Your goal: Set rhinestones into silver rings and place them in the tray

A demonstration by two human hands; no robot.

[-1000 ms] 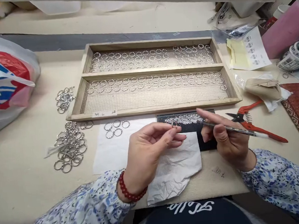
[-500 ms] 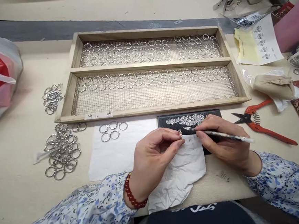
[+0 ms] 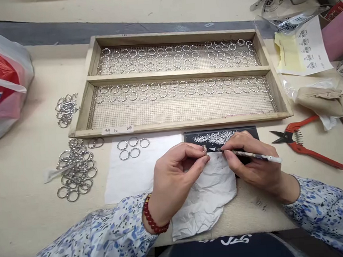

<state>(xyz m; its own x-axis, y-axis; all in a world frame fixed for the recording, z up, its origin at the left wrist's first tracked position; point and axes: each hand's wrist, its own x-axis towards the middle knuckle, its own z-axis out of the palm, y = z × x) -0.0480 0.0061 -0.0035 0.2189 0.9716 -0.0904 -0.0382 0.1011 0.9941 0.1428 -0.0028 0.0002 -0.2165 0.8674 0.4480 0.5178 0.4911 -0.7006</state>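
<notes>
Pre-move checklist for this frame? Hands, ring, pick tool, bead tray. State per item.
1. Left hand pinches the ring between fingertips: ok.
2. Right hand grips the pick tool like a pen: ok.
3. Tool tip is right beside the ring: ok; actual contact: cannot tell.
4. A bead on the tool tip: cannot tell, too small.
5. Black tray holds beads, just behind the hands: ok.
6. White paper lies under the hands: ok.
</notes>
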